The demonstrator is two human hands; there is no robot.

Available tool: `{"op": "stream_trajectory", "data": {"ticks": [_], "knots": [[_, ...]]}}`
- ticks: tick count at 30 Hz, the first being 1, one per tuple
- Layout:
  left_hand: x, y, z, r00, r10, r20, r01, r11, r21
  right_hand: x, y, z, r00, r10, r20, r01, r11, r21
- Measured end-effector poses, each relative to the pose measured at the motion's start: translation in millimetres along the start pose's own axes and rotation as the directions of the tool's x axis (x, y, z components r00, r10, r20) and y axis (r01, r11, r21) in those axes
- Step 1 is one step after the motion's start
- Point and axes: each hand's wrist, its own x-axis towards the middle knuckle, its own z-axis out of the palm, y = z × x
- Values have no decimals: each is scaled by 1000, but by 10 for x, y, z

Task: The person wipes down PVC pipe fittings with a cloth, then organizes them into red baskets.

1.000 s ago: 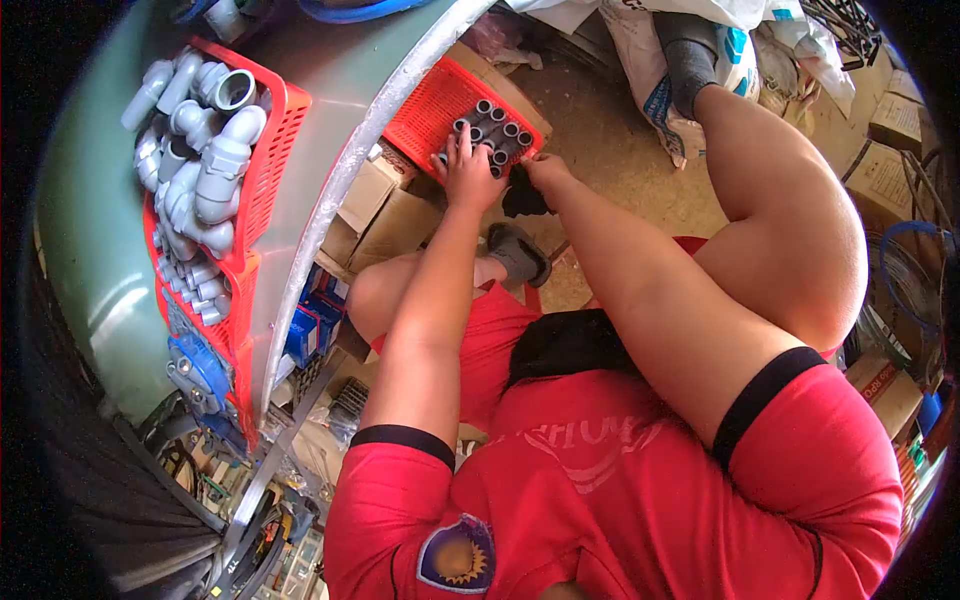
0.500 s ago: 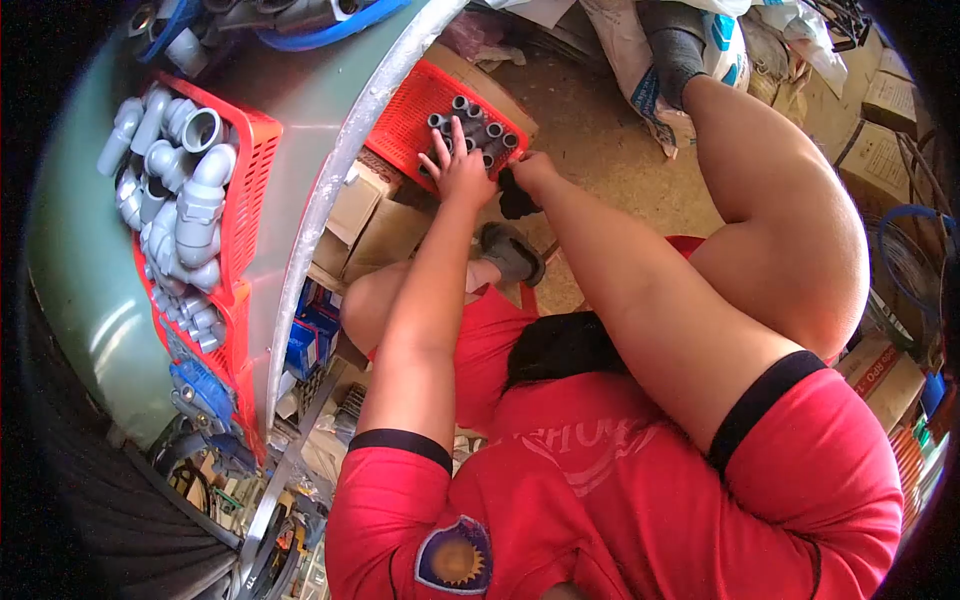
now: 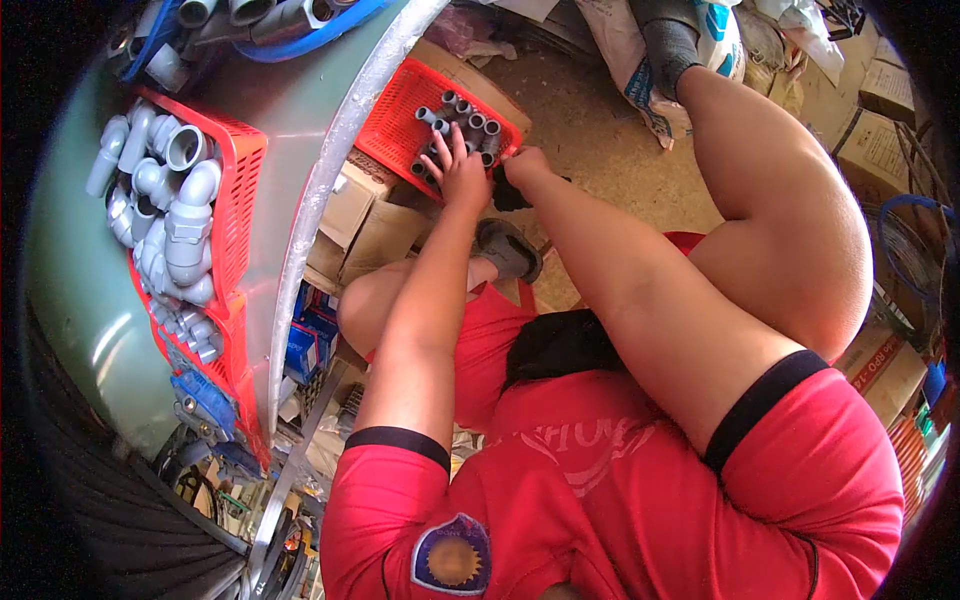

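Observation:
A red plastic basket [image 3: 385,112] with slotted sides stands low in front of me, with several short grey pipe fittings [image 3: 476,121] grouped toward its right end. My left hand [image 3: 464,180] reaches over its near side, fingers spread and laid on the fittings. At the basket's right corner, my right hand [image 3: 527,165] is closed on the rim; its fingertips are partly hidden. Just beneath that hand is a dark, soft-looking thing [image 3: 508,192] that I cannot make out.
A green curved surface with a metal edge [image 3: 318,175] rises at left. On it stand red baskets [image 3: 240,190] of larger grey pipe elbows [image 3: 190,232]. Cardboard boxes [image 3: 352,208] sit under the edge. White sacks [image 3: 630,75] lie beyond my foot, with cartons [image 3: 865,150] at right.
The fittings under my left hand have shifted and lie more spread out. My left hand stays over them with fingers apart. My right hand remains at the basket's corner. The view has moved slightly.

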Motion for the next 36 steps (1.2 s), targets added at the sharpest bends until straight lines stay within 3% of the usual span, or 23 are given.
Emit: {"op": "stream_trajectory", "data": {"ticks": [6,9,12,15,18,20,22,23,25,26,29,33,36], "knots": [[-46,33,-41,999,-7,-46,8,1000,4,-34,-38,-56,1000,2,-18,-2,1000,-11],[-56,54,-94,999,-33,-24,34,999,9,-155,-119,-194,996,-13,-85,21,996,90],[-59,85,-191,999,-35,-39,34,999,-15,-63,-191,-181,931,-55,-360,144,964,225],[-62,80,-172,1000,-23,-21,23,1000,1,-290,-516,-397,938,-236,-256,255,966,45],[-77,73,-118,999,-31,-32,30,999,-26,-223,-684,-358,944,-291,-154,249,937,-244],[-76,86,-77,995,-39,-95,35,998,-45,-146,-765,-360,976,-202,-83,173,947,-271],[-60,115,-175,999,-44,0,44,998,39,-54,-793,-380,992,-116,-57,90,936,-342],[-64,121,-222,998,-50,48,46,996,80,-44,-744,-403,995,-100,-31,87,950,-300],[-70,66,-101,999,-29,-29,30,999,29,-143,-746,-509,997,-73,21,76,974,-213],[-67,46,-44,999,-33,-40,34,999,6,-120,-716,-457,997,-47,-60,33,974,-223],[-65,85,-83,998,-63,-32,62,998,-7,1,-609,-383,994,-50,-101,25,972,-233],[-59,90,23,996,-46,-78,54,993,106,174,-539,-296,995,-61,-79,41,971,-237],[-56,81,-50,997,-74,-24,75,997,15,202,-571,-299,993,-77,-92,53,969,-243]]}}
